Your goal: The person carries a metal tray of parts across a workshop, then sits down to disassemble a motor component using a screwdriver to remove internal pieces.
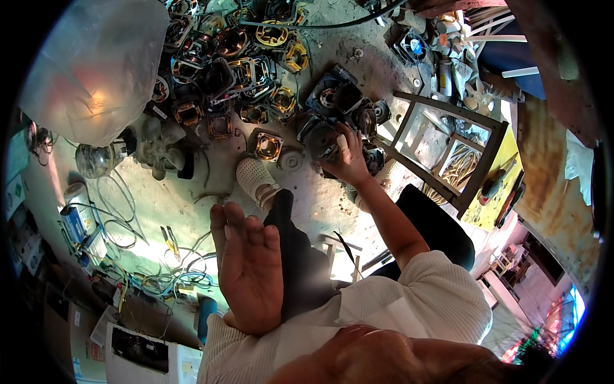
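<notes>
My right hand (348, 157) reaches down to the floor and grips a dark round fan motor (322, 141) at the edge of a pile of motors. My left hand (246, 269) hovers close to the camera, palm open, fingers apart, holding nothing. It is above my black trouser leg (297, 249). My white shoe (254, 179) rests on the concrete floor beside a small square motor with copper windings (266, 145).
A heap of fan motors and stators (236, 70) covers the floor ahead. A large clear plastic bag (96, 64) lies at the left, a fan blade (157, 150) below it. Wires and pliers (169, 240) lie lower left. A metal frame (448, 153) stands at the right.
</notes>
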The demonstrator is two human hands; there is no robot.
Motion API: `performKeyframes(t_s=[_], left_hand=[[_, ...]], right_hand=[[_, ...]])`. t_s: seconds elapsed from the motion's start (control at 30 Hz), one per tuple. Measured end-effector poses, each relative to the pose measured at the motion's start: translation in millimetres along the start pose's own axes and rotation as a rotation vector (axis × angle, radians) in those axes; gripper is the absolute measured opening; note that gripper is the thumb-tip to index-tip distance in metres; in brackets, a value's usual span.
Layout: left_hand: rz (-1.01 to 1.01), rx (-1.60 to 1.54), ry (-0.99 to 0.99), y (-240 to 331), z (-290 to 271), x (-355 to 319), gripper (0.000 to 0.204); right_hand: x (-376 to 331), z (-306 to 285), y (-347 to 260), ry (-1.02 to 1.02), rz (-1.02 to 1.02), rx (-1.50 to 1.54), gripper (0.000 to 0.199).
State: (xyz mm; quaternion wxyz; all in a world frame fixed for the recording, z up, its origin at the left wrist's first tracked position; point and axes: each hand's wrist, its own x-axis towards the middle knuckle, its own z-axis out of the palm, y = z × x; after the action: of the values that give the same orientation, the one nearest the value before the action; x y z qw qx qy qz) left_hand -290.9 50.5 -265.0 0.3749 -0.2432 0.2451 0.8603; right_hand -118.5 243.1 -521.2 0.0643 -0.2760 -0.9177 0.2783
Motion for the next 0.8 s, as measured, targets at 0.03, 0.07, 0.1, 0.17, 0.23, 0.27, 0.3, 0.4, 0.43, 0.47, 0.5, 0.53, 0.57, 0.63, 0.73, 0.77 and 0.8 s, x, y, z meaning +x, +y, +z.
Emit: performKeyframes(t_s=[0.03,0.07,0.1,0.17,0.23,0.27,0.3,0.4,0.43,0.47,0.5,0.53,0.57,0.63,0.73,0.77,0.8], left_hand=[[0.006,-0.008,0.009,0,-1,-1,0.036],[0.006,-0.015,0.011,-1,-1,-1,0.036],[0.006,-0.022,0.011,-2,-1,-1,0.036],[0.005,0.009,0.054,-4,-1,2,0.036],[0.008,0.055,0.101,-9,2,3,0.037],[0.010,0.081,0.120,-11,6,3,0.038],[0.011,0.104,0.135,-14,8,4,0.039],[-0.042,0.108,0.063,-15,8,6,0.044],[-0.058,0.049,0.032,-16,5,4,0.046],[-0.075,0.064,0.037,-18,6,3,0.047],[-0.095,0.080,0.042,-19,10,3,0.047],[-0.109,0.090,0.051,-22,12,1,0.048],[-0.113,0.110,0.025,-24,13,-1,0.048],[-0.128,0.155,-0.033,-28,13,-2,0.049],[-0.273,0.208,-0.081,-35,16,-2,0.053],[-0.297,0.159,-0.067,-36,16,-2,0.053],[-0.325,0.111,-0.051,-34,15,-5,0.054]], right_hand=[[9,-12,-17,0.081,-0.005,0.018,0.064],[13,-17,-23,0.077,0.031,0.093,0.055],[16,-21,-27,0.073,0.068,0.169,0.046],[36,-43,-68,0.189,0.075,0.236,0.020],[50,-78,-117,0.152,-0.085,0.540,0.015],[54,-96,-140,0.082,-0.216,0.626,0.017],[56,-105,-157,0.073,-0.349,0.671,0.022],[63,-121,-185,0.080,-0.532,0.608,0.031],[61,-118,-184,0.078,-0.517,0.604,0.029],[59,-116,-182,0.077,-0.500,0.600,0.027],[57,-116,-181,0.100,-0.493,0.599,0.026],[54,-119,-180,0.114,-0.490,0.600,0.025],[52,-122,-180,0.130,-0.485,0.601,0.023],[46,-128,-183,0.142,-0.449,0.608,0.021],[33,-152,-177,0.165,-0.350,0.537,0.020],[26,-164,-167,0.170,-0.294,0.469,0.020],[19,-178,-157,0.177,-0.235,0.402,0.020]])
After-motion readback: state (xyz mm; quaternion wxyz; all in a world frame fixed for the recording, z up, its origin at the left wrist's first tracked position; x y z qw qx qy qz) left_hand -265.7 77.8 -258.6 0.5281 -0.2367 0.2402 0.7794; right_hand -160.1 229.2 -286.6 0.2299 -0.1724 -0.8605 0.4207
